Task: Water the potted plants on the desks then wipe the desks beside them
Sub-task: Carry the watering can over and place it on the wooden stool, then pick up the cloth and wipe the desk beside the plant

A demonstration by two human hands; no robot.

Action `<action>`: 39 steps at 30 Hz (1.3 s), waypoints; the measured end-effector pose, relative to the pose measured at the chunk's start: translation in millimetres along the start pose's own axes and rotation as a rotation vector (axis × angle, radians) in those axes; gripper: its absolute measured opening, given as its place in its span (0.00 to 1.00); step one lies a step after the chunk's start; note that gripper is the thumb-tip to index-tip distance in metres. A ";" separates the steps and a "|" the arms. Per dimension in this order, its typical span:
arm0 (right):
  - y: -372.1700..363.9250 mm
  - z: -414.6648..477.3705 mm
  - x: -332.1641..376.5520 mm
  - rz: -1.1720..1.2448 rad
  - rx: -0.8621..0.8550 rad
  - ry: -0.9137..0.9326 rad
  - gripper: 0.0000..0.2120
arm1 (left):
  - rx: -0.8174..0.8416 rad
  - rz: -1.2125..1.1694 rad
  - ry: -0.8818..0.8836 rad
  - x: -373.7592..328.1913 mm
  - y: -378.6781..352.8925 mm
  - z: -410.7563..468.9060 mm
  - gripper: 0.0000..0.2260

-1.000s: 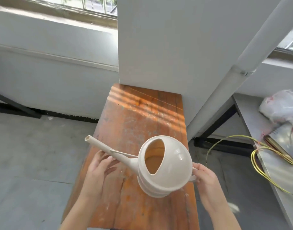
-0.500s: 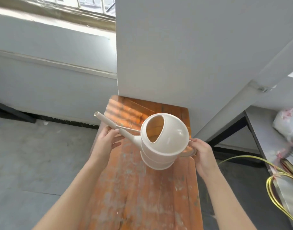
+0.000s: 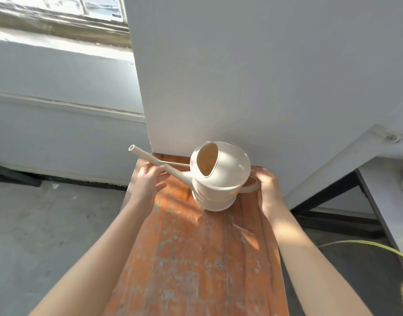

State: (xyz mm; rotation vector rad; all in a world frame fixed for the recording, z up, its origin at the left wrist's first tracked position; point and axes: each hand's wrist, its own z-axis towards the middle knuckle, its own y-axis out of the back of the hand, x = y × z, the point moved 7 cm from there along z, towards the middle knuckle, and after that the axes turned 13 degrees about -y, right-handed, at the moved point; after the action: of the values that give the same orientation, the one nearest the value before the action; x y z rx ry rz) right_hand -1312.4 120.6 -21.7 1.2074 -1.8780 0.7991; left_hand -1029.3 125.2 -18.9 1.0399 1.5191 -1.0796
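Head view: cream watering can (image 3: pixel 221 179) sits at the far end of the orange wooden bench (image 3: pixel 196 258), roughly 12 o'clock from the person, close to the grey pillar (image 3: pixel 241 76). Base looks to be on the planks or just touching down; can't tell for sure. Can is upright, fill opening faces the camera, nothing visibly sloshing inside.

Right hand (image 3: pixel 267 185) is at the can's 3 o'clock, fingers curled around the loop handle (image 3: pixel 250 187). That's the load-bearing grip, so it makes sense it's closed. Left hand (image 3: pixel 148 181) is at the can's 9 o'clock under the long spout (image 3: pixel 159 164), fingers loosely spread, cupping it from below rather than clamped. My read: it's steadying the spout so the can doesn't yaw while being parked.

Spout points to about 10 o'clock, off the bench's left edge toward the floor (image 3: pixel 36 236). Fine if empty; a drip risk if not.

No potted plant and no cloth in view. A grey desk (image 3: pixel 389 190) edge shows at 3 o'clock with a yellow cable (image 3: pixel 364 244) trailing at 4 o'clock. Where the task stands can't be judged from this; it looks like the can is being set down on the bench. Parking it near the pillar keeps it off the bench's open length. Bench surface is scuffed, paint-flecked and sunlit.
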 end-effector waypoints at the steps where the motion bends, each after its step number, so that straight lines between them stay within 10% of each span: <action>1: -1.5 6.6 -2.5 0.002 0.013 -0.014 0.09 | -0.009 -0.005 -0.001 2.8 -0.3 2.2 0.08; 15: -3.5 3.1 2.1 -0.053 -0.075 0.048 0.02 | -0.015 0.025 0.025 5.8 1.3 -0.8 0.14; 23: 47.2 -81.3 -36.9 -0.172 -0.248 -0.054 0.17 | -0.028 0.149 0.043 -1.9 50.9 -80.1 0.08; 39: 82.2 -315.9 -168.2 -0.743 0.199 0.200 0.07 | -0.359 0.229 -0.034 39.4 160.3 -396.0 0.11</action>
State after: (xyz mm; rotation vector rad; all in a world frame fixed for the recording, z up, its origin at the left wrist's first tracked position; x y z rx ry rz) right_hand -1261.7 484.0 -7.6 1.7204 -1.0693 0.6544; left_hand -970.7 550.2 -24.0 0.9104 1.4589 -0.6339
